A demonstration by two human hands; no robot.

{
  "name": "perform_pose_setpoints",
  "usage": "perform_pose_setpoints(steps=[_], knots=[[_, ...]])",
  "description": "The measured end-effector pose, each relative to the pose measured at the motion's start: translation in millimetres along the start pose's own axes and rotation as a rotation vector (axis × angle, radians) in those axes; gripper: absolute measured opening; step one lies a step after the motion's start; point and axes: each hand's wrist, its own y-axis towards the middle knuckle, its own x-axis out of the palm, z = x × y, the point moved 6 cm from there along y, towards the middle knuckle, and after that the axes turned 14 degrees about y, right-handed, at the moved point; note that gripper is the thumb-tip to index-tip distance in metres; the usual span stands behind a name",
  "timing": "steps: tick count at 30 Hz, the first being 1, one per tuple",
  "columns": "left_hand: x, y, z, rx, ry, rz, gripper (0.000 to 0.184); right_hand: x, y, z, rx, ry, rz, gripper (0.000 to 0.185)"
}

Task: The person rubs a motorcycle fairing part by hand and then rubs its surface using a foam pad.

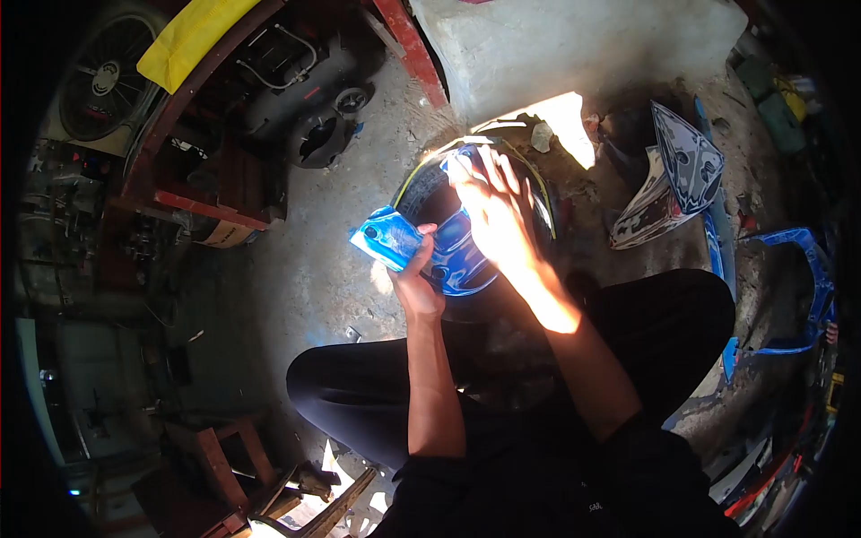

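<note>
Bracing the blue panel [460,257] over the near-left edge of a round tub [548,211], the left hand [416,285] clamps it; the right hand [493,213] spreads over its far part, grip unclear. Rubbing seems underway; the next stroke needs steady support.

Left fingers [423,250] clasp a blue panel [387,240] — right fingers [493,172] lie over it.

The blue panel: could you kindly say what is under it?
Under the blue panel shows a dark yellow-edged ring, perhaps a tyre; the panel and right hand hide part of its middle.
</note>
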Motion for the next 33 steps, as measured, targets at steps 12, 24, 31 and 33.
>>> perform_pose_setpoints(steps=[12,24,31,33], knots=[[-3.9,7.2,3.0,-0.015,-0.138,0.073,0.016,13.1,-36.1,-2.5,-0.01,0.071,0.035,0.041],[-8.6,5.6,-8.1,-0.044,-0.135,0.07,0.019,6.9,-35.2,-2.2,-0.01,0.034,0.063,0.03],[-12.8,0.9,-20.7,-0.053,-0.143,0.023,0.018,6.5,-16.7,10.0,-0.112,-0.022,0.051,0.041],[-11.2,0.6,-17.2,-0.074,-0.171,0.028,0.018,-0.1,-15.8,5.8,-0.043,-0.035,0.1,0.035]])
